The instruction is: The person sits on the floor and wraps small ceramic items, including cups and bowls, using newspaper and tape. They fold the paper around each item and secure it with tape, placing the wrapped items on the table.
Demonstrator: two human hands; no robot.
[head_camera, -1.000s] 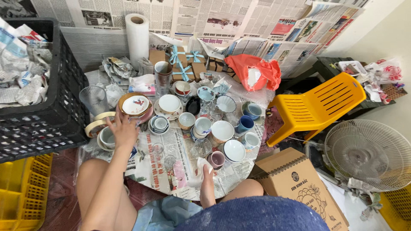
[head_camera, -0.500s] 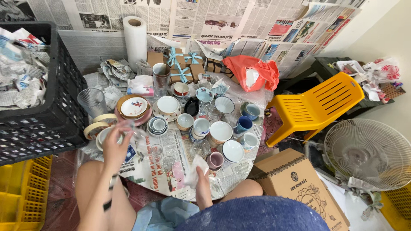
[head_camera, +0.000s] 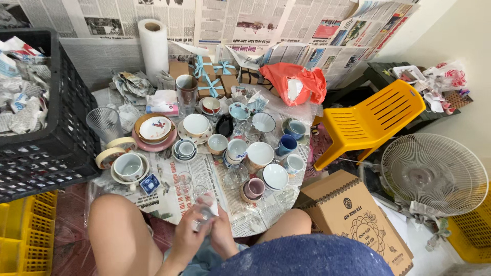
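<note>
Head view, hands: your left hand (head_camera: 186, 237) and right hand (head_camera: 221, 236) close together around a small clear glass (head_camera: 205, 214), just above your lap.
Surface: newspaper-covered table (head_camera: 174, 197), crowded with glazed ceramic cups (head_camera: 237, 149) and bowls (head_camera: 128, 166).
Room: ribbed yellow plastic chair (head_camera: 376, 115), newspapered wall (head_camera: 245, 20).

Newspaper sheets (head_camera: 176, 191) are covering the low table (head_camera: 266, 217), and crockery is crowding it. A bowl on a pink plate (head_camera: 155, 130) is sitting at the left, with tape rolls (head_camera: 113, 152) lying just beside it. White cups (head_camera: 260, 153) are standing in the middle, a blue mug (head_camera: 287, 144) to their right, and ribboned boxes (head_camera: 207, 76) are resting at the far edge.
</note>
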